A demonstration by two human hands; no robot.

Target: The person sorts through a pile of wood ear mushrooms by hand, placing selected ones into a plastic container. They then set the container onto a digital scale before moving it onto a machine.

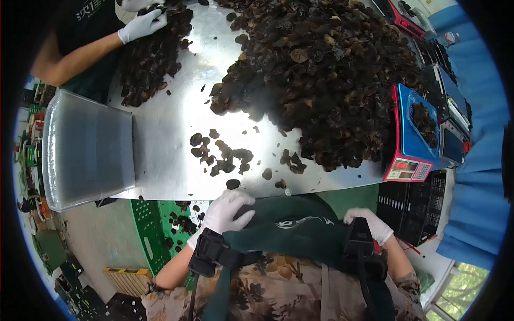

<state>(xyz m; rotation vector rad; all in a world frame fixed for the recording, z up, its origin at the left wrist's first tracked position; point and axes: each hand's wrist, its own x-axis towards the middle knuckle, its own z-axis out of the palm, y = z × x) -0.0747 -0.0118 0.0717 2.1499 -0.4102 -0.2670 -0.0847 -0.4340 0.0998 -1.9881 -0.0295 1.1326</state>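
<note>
My left hand (227, 211), in a white glove, is at the table's front edge beside the dark green apron (289, 219). Its fingers are bent and slightly apart, with nothing visible in them. My right hand (370, 222), also gloved, is near the apron's other side, partly behind a black wrist device; its fingertips are hard to make out. Just beyond my left hand lie small dark fungus pieces (233, 184). A large heap of dark fungus (321, 80) covers the back and right of the metal table (166, 166).
Clear plastic containers (91, 150) are stacked at the left. A red and blue scale (409, 168) bears a filled tray (424, 124) at the right. Another person's gloved hand (143, 25) touches a smaller fungus pile (147, 72). A green crate (149, 232) stands below the table edge.
</note>
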